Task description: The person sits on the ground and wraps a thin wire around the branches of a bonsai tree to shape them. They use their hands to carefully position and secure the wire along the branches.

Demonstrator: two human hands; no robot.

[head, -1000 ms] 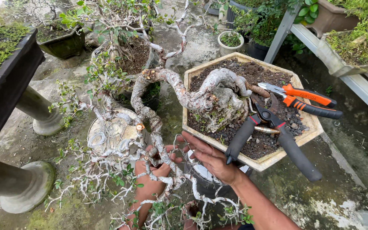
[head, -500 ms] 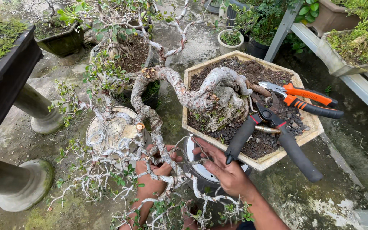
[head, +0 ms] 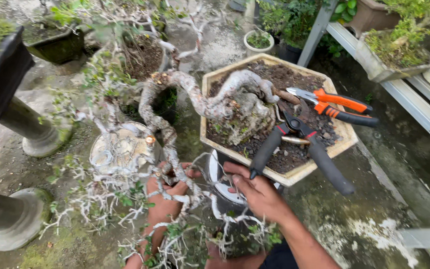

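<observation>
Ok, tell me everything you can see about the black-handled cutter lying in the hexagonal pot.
The black-handled cutter lies flat on dark soil in the tan hexagonal pot. Its short dark metal head points toward the twisted pale trunk; two long grips splay open past the pot's near rim. The right hand is close to one grip.

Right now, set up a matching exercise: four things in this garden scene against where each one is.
Things:
1. orange-handled pliers
2. black-handled cutters
3. left hand
4. right hand

Places:
A. gripping the twisted trunk low down
B. beside the white pot rim, below the black handle
C. on the soil at the planter's far right edge
D. across the planter's near edge, handles overhanging

Pairs: 1-C, 2-D, 3-A, 4-B
</observation>
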